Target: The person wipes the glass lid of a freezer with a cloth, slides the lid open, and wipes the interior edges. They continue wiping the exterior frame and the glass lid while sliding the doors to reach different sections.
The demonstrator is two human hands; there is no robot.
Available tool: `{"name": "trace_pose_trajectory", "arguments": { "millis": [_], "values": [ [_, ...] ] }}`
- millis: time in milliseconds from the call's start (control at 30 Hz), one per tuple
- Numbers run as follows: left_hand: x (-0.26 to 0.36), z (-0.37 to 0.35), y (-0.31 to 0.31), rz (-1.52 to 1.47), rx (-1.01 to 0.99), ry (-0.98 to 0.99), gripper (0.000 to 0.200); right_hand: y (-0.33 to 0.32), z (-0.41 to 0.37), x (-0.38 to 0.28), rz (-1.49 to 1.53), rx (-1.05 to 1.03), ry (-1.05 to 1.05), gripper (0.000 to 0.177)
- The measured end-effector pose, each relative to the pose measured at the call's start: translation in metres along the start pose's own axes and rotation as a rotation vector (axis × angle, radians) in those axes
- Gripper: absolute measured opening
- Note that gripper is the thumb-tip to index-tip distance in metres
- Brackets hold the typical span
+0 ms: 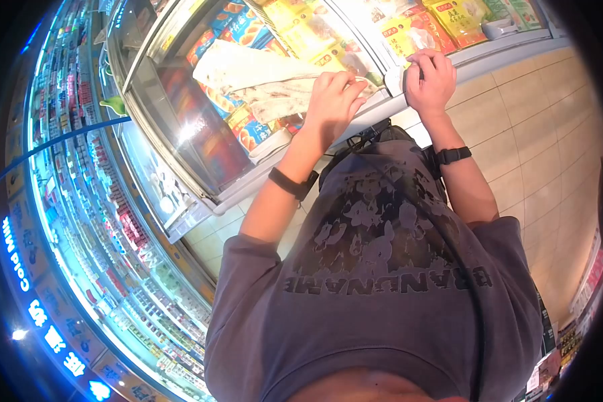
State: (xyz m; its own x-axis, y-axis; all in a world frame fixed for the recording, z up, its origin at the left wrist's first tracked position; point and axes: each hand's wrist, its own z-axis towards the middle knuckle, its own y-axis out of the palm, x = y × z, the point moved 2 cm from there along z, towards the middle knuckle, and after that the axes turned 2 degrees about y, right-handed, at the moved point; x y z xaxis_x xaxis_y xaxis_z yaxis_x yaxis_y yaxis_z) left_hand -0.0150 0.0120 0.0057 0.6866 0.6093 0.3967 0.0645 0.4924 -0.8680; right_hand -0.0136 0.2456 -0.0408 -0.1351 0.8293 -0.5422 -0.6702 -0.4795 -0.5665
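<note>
your left hand (pixel 331 100) has its fingers bent closely round the right end of a thin, off-white cloth with brown marks (pixel 248 70), which spreads leftward over the blue and orange plastic food packets (pixel 238 27) in the white-rimmed chest freezer (pixel 248 184); whether it lies on glass or on the packets, you cannot tell. your right hand (pixel 430 80) curls at the near rim beside a small, rounded white thing (pixel 394 79), and the view does not show whether the fingers grip it. the cloth's far end hangs loose from your hold, so a quick pull could bunch it or catch it on the metal frame by the left edge. the white thing sits right by the near edge, so a bump from either wrist could tip it off. your forearms cross that same edge, and the thin black cord (pixel 449 241) down your grey t-shirt (pixel 382 321) could snag if you lean in. room is tightest between your hands, wider toward the near left corner, and widest over the beige tiled floor (pixel 529 127) beyond the rim on your right.
</note>
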Motion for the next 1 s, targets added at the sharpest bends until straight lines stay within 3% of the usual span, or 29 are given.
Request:
{"name": "trace_pose_trajectory", "arguments": {
  "millis": [200, 467, 1000],
  "values": [
    [0.014, 0.028, 0.023, -0.121, 0.074, 0.055, 0.024, -0.008, 0.009, 0.007, -0.037, 0.007, -0.027, 0.013],
    [0.026, 0.009, 0.019, -0.042, 0.139, -0.034, 0.009, -0.001, 0.002, -0.004, -0.008, -0.022, 0.024, 0.014],
    [0.032, 0.013, 0.023, -0.075, 0.185, -0.156, 0.003, 0.001, 0.002, -0.001, 0.022, 0.024, -0.029, 0.014]
  ]
}}
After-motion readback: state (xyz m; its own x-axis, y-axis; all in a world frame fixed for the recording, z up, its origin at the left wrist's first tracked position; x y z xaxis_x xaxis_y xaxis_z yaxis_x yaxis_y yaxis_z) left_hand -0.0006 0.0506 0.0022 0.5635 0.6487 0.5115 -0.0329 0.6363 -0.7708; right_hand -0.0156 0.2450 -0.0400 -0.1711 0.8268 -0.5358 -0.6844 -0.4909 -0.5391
